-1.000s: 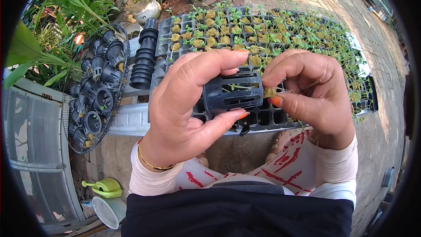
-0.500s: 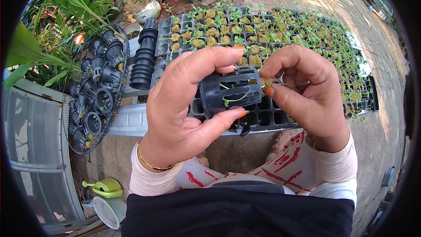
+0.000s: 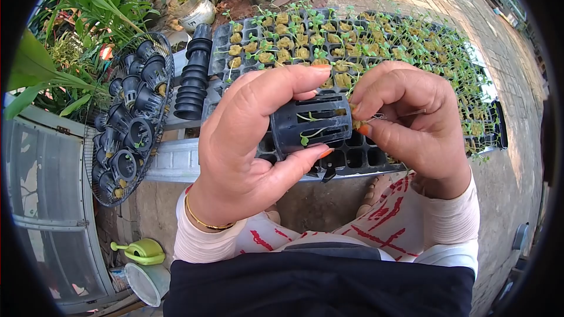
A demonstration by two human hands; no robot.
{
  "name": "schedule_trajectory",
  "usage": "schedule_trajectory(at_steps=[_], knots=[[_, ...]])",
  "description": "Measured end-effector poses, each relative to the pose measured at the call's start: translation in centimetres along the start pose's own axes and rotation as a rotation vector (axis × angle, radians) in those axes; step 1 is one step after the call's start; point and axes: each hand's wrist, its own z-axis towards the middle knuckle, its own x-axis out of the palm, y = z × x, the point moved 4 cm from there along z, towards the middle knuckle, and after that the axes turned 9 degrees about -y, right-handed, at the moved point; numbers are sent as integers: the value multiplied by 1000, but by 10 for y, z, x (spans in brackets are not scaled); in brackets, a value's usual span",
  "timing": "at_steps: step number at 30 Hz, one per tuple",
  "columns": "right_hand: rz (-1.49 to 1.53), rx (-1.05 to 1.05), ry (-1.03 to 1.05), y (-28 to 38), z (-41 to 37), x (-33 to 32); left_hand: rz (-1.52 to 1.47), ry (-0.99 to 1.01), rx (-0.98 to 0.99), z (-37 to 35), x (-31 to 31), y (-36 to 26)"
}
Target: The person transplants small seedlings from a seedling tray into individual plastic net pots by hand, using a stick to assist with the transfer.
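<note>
Lying on its side in my left hand (image 3: 244,120) is a black slotted net cup (image 3: 311,124), gripped between thumb and fingers. A thin green seedling (image 3: 304,139) shows through the cup's slots. At the cup's bottom end, my right hand (image 3: 408,117) pinches the seedling's brownish sponge plug (image 3: 359,122), where fine pale roots stick out. Behind both hands stands a black seedling tray (image 3: 282,41) with many sprouts in sponge cubes. Several of its front cells, just below the cup, hold no plug.
To the left, a wire basket (image 3: 167,76) holds several net cups with seedlings. Beside it lies a stack of nested net cups (image 3: 191,85). A green watering can (image 3: 141,251) and a pale bucket (image 3: 147,285) are at lower left, near a glazed metal cabinet (image 3: 50,199).
The plug has come a little further out of the cup's bottom end, and its roots now show by my right fingertips. My left hand and the cup have shifted slightly right.
</note>
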Motion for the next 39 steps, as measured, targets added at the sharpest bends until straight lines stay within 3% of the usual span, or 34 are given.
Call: schedule_trajectory(at_steps=[5,7,10,25,37,39], knots=[[100,140,90,4,-1,0,-5,-10,4,-1,0,2],[325,171,-12,-7,-1,2,-7,-17,10,-1,0,1],[402,287,-53,-10,-2,4,15,27,-3,-1,2,-1],[319,176,-130,-4,1,8,18,44,-8,0,8,1],[345,204,-158,-9,1,4,-11,9,14,0,8,6],[365,226,-165,-10,1,4,-39,27,-54,-1,10,9]])
